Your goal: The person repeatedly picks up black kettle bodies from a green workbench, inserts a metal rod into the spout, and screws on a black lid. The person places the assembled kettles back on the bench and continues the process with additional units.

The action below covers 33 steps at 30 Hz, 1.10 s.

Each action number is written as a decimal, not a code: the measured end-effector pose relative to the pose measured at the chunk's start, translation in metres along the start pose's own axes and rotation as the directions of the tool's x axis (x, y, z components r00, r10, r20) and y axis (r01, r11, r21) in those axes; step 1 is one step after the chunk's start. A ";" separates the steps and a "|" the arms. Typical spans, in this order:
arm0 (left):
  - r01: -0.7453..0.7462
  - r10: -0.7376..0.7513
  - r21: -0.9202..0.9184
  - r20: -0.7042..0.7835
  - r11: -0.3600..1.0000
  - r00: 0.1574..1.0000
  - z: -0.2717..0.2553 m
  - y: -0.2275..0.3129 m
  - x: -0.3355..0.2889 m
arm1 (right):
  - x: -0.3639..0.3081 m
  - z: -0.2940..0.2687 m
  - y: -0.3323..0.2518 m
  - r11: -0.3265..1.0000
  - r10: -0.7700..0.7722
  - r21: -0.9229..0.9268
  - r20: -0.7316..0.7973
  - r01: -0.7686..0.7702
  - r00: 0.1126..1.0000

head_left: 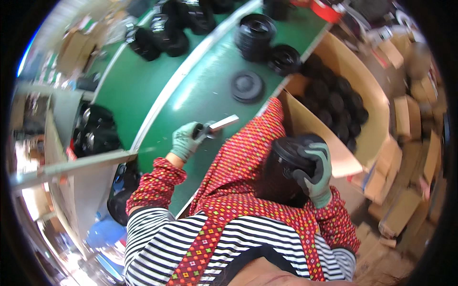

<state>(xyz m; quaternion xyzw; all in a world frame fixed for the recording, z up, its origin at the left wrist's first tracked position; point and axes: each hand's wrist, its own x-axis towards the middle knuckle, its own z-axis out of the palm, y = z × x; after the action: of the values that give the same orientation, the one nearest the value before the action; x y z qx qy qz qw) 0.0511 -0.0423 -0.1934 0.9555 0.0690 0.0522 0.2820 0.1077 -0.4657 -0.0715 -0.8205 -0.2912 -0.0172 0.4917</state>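
**Q:** State the condition of the left hand.
**A:** Gloved, and curled narrow around the dark end of a pale strip-like tool, held above the green table. Cannot tell the exact kind of tool, owing to blur.

**Q:** State the condition of the right hand.
**A:** Gloved, and bent broadly over one end of a black drum, holding it. Locate the drum just outside the right edge of the green table, against the patterned apron.

**Q:** List the neighbouring parts.
**A:** On the green table, near its right edge: one flat black disc, with a black stack farther along. Outside that same edge: a cardboard box, containing many dark round parts.

**Q:** Identify the likely faults and causes.
**A:** Expect possible slipping of the drum, due to support from only one hand at one end. Expect possible scratching of the drum or nicking of the glove on contact with the tool, if sharp-edged; cannot confirm sharpness. Guard also against snagging the loose apron on the tool, due to close spacing beside the green table.
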 end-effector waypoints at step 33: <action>0.353 -0.514 -0.375 -0.664 0.857 0.543 -0.124 -0.181 0.144 | 0.089 0.113 0.013 0.690 0.485 0.518 0.188 -0.506 0.854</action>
<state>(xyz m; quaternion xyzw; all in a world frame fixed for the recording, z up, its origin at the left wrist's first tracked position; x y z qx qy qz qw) 0.1570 0.1969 -0.1803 0.7676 0.4075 0.3727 0.3253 0.1587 -0.3370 -0.1124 -0.6918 -0.0603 0.2154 0.6866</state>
